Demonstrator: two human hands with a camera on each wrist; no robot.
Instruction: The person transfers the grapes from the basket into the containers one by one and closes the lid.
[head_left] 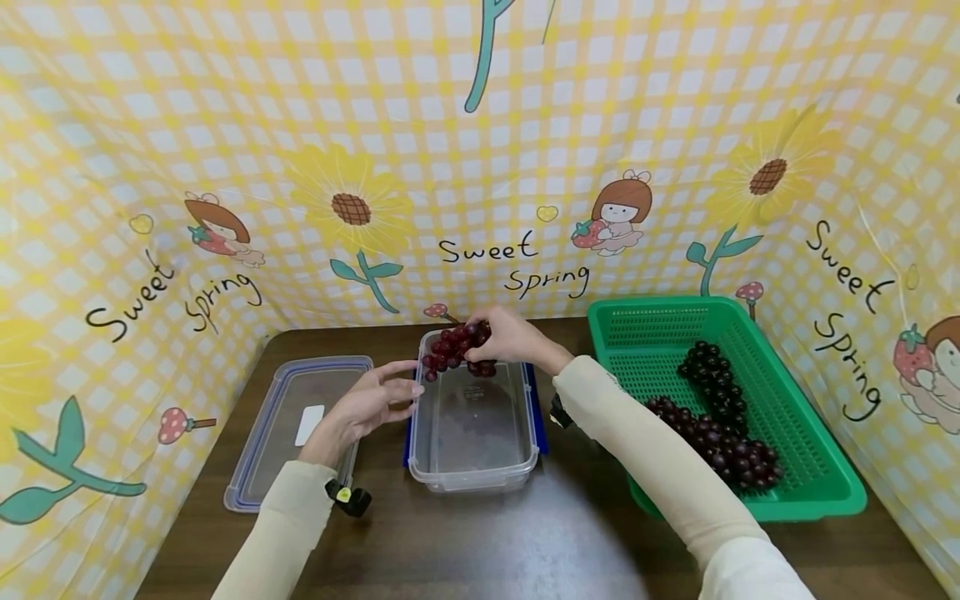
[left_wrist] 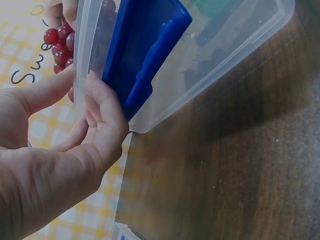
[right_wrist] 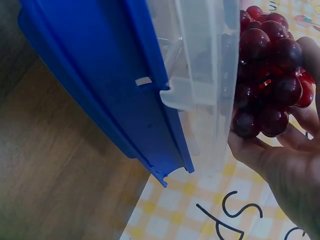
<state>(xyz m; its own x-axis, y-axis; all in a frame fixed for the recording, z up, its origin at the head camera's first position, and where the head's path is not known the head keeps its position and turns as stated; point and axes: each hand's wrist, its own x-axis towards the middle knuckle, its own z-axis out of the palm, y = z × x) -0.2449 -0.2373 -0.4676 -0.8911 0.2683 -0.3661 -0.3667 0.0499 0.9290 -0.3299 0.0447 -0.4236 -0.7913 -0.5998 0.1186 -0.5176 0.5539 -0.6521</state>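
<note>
A bunch of red grapes [head_left: 450, 347] is gripped by my right hand [head_left: 506, 340] at the far end of a clear plastic container [head_left: 480, 479]. In the right wrist view the grapes [right_wrist: 272, 75] lie against the fingers, by the container's rim [right_wrist: 227, 100]. My left hand [head_left: 375, 400] is at the container's left side, fingers loosely bent by the rim. The left wrist view shows that hand [left_wrist: 95, 130] next to a blue side latch [left_wrist: 145, 55], which hangs open. Whether the fingertips touch the wall is hard to tell.
A green basket [head_left: 825, 500] on the right holds more bunches of dark grapes [head_left: 712, 442]. To the left, a clear lid [head_left: 277, 450] with a blue seal lies flat on the brown table [head_left: 480, 550]. Patterned cloth [head_left: 480, 183] walls the back and sides.
</note>
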